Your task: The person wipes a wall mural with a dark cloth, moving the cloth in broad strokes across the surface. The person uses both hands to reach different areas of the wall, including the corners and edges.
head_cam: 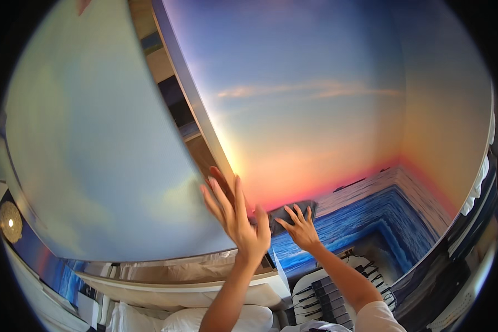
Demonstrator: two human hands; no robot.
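Note:
My left hand (249, 232) is raised with fingers apart and nothing in it. It is beside the edge of a large pale blue, cloud-patterned panel (108, 145); whether it touches the edge is unclear. A reddish-brown shape, perhaps a reflection of fingers, shows just behind its fingertips. To its right, my right hand (303, 232) spreads its fingers over a dark grey object (313, 205), perhaps cloth or a pouch, against a sunset-and-sea mural wall (307, 124). The picture does not settle whether that hand grips it. My left hand covers part of the object's left end.
A pale frame strip (199, 112) runs between panel and mural, beside a narrow gap showing shelf-like shapes. Several black power adapters (330, 301) with cables lie on a white surface, low right. White pillows (232, 319) sit below. A round woven lamp (11, 224) glows at far left.

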